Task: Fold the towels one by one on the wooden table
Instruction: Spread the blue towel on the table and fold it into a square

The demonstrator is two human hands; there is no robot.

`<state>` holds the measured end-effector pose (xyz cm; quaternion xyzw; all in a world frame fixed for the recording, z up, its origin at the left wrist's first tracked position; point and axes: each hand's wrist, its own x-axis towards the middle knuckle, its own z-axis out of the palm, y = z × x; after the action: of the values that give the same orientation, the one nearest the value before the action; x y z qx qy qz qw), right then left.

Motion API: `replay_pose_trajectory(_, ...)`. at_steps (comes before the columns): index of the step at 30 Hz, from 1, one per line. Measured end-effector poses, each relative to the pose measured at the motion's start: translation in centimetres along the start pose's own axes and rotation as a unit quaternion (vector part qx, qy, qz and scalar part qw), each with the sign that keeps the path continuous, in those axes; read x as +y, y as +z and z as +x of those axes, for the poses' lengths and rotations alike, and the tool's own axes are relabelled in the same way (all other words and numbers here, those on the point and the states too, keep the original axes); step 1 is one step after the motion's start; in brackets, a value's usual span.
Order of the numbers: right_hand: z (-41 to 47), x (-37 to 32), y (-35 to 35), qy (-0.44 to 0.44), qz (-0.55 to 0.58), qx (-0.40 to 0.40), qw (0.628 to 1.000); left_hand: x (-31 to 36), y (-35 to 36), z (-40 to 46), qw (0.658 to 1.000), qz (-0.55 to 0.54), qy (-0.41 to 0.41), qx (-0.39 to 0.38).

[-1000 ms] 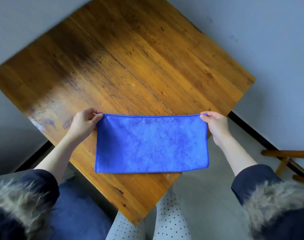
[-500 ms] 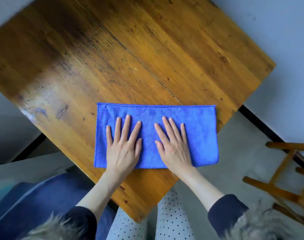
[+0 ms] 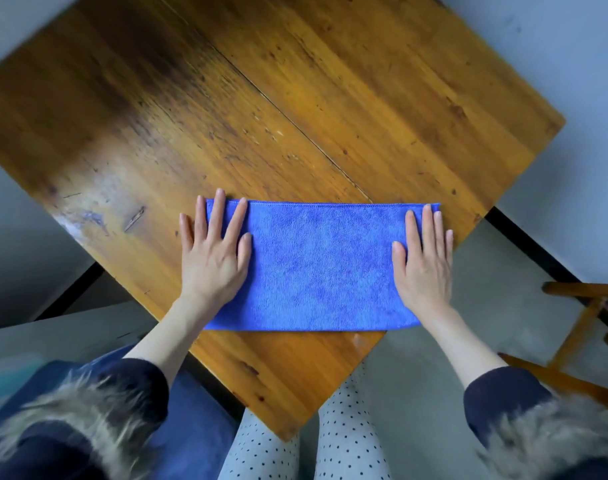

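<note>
Blue towel (image 3: pixel 321 268) lies flat between your two palms, near corner of wooden table (image 3: pixel 295 98). Your left hand (image 3: pixel 214 254) presses its left end: fingers straight, spread apart, fingertips past far hem, little finger off cloth on bare wood. Your right hand (image 3: pixel 423 261) presses right end: fingers straight, close together, tips near far right corner. Towel looks like smooth folded rectangle, stitched hem along far edge, right end reaching table's edge.

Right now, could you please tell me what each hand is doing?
Left hand: open, pressing flat on the towel's left end.
Right hand: open, pressing flat on its right end.
</note>
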<state>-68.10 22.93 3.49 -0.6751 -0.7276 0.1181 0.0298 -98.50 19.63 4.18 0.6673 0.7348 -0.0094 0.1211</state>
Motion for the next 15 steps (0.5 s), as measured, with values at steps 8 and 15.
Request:
replay_pose_trajectory(8, -1.9, -2.6, -0.3, -0.058, -0.049, -0.002, 0.997, -0.4, -0.5, -1.6, 0.994, -0.100, -0.020, 0.041)
replay_pose_trajectory(15, -5.7, -7.5, 1.6, -0.161, -0.064, -0.046, 0.984, 0.7, -0.8, -6.3, 0.940, -0.182, -0.280, 0.068)
